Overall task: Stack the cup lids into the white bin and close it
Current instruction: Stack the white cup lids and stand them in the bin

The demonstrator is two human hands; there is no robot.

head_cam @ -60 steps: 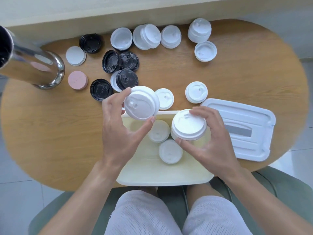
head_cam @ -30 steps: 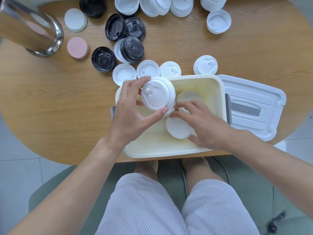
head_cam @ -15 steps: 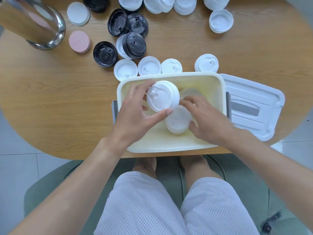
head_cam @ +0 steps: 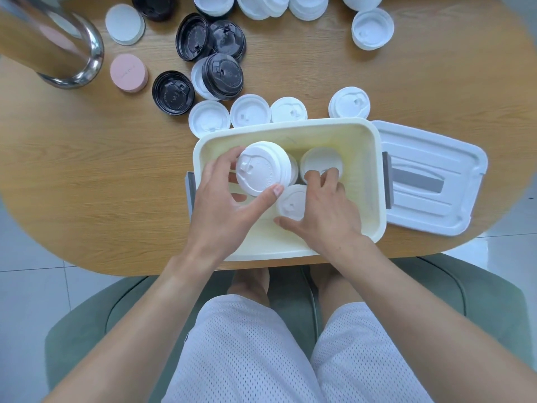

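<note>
Bin [head_cam: 374, 181]: sitting open at the bench's [head_cam: 87, 175] near edge, in front of the seated person.

Left hand [head_cam: 223, 210]: hovering over the bin's left half, fingers [head_cam: 229, 158] and thumb curling round the rim of a white lid stack [head_cam: 263, 168], holding it tilted above the bin floor.

Right hand [head_cam: 325, 210]: reaching into the bin, fingers loosely bent, thumb stretching along the near side of a lid [head_cam: 292, 202] lying on the floor; fingertips touching a second lid [head_cam: 318, 158] behind it.

Bin cover [head_cam: 430, 181]: lying flat just right of the bin, at the bench's right edge.

White lids [head_cam: 250, 112]: standing in a row just beyond the bin's far wall.

Black lids [head_cam: 209, 53]: clustering towards the far left, near a pink lid [head_cam: 128, 72] and a steel vessel [head_cam: 49, 42] in the far left corner.
</note>
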